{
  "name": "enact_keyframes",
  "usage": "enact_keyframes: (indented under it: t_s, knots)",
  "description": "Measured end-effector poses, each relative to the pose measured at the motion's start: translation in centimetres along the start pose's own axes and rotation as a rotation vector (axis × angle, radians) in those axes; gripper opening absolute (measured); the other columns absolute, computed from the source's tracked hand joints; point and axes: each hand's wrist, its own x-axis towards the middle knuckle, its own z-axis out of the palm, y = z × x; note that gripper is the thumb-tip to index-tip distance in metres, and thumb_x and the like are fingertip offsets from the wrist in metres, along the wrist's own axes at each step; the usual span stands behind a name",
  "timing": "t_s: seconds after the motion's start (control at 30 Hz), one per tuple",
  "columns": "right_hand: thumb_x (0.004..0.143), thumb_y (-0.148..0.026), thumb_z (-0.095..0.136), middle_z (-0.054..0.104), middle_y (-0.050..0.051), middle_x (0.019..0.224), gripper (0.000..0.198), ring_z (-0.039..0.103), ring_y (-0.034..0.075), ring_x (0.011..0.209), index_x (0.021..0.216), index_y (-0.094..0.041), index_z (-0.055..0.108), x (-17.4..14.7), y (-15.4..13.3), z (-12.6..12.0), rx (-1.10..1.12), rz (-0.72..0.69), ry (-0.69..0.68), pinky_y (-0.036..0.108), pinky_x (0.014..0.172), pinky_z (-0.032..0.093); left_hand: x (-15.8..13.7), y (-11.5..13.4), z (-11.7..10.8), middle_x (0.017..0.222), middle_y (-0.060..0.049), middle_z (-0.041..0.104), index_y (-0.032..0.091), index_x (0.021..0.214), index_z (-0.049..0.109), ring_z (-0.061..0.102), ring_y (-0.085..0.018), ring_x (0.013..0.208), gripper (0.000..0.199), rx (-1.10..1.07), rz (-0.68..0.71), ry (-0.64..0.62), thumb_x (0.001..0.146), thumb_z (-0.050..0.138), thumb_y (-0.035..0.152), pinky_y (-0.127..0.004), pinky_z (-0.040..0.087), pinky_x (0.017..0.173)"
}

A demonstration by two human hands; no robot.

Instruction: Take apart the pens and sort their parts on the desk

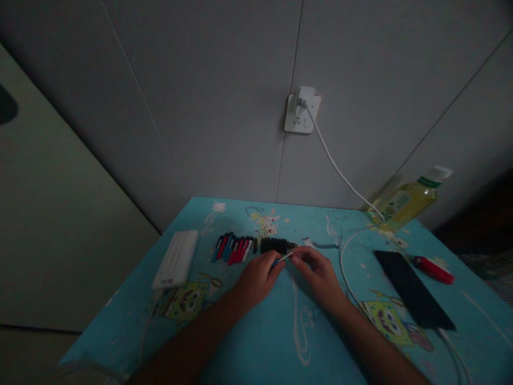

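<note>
Both my hands meet near the middle of a blue cartoon-print table. My left hand and my right hand pinch the two ends of a thin pen with a blue and white body, held just above the tabletop. Right behind the hands lies a row of several pens in blue, red, white and black, followed by a dark bundle of black pens. What exactly each fingertip grips is hard to make out in the dim light.
A white power bank lies at the left. A black phone on a white cable from a wall socket lies at the right, beside a red lighter. A yellow bottle leans on the wall.
</note>
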Motion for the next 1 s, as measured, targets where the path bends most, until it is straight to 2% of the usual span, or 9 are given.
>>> enact_keyframes:
  t_s: [0.1, 0.4, 0.63, 1.0]
  knots:
    - [0.089, -0.039, 0.064, 0.071, 0.006, 0.101, 0.024, 0.064, 0.021, 0.093, 0.106, -0.022, 0.067, -0.06, 0.11, 0.0, -0.001, 0.028, 0.006, 0.033, 0.085, 0.049, -0.01, -0.17, 0.0, 0.097, -0.003, 0.066, 0.021, 0.103, 0.058, 0.063, -0.018, 0.093, 0.022, 0.079, 0.014, -0.019, 0.101, 0.04, 0.035, -0.029, 0.046, 0.083]
    - [0.089, -0.039, 0.063, 0.07, 0.004, 0.089, 0.02, 0.063, 0.019, 0.084, 0.095, -0.02, 0.068, -0.03, 0.47, -0.11, -0.091, 0.03, -0.042, 0.031, 0.08, 0.048, -0.33, -0.15, 0.17, 0.101, -0.004, 0.068, 0.021, 0.109, 0.057, 0.065, -0.02, 0.094, 0.022, 0.201, 0.055, -0.06, 0.1, 0.044, 0.037, -0.029, 0.048, 0.08]
    - [0.089, -0.039, 0.062, 0.07, 0.003, 0.082, 0.021, 0.062, 0.018, 0.079, 0.086, -0.02, 0.069, -0.04, 0.09, -0.17, -0.142, 0.043, -0.062, 0.03, 0.075, 0.048, -0.15, -0.19, -0.2, 0.094, -0.002, 0.067, 0.021, 0.102, 0.059, 0.066, -0.017, 0.09, 0.023, 0.251, 0.118, -0.06, 0.102, 0.041, 0.036, -0.026, 0.048, 0.077]
    - [0.089, -0.041, 0.061, 0.069, 0.002, 0.079, 0.024, 0.062, 0.017, 0.075, 0.083, -0.019, 0.069, -0.34, -0.22, 0.04, -0.162, 0.043, -0.085, 0.028, 0.071, 0.047, -0.24, -0.54, 0.09, 0.092, -0.002, 0.067, 0.022, 0.103, 0.058, 0.067, -0.017, 0.086, 0.022, 0.288, 0.102, -0.1, 0.101, 0.043, 0.037, -0.025, 0.047, 0.073]
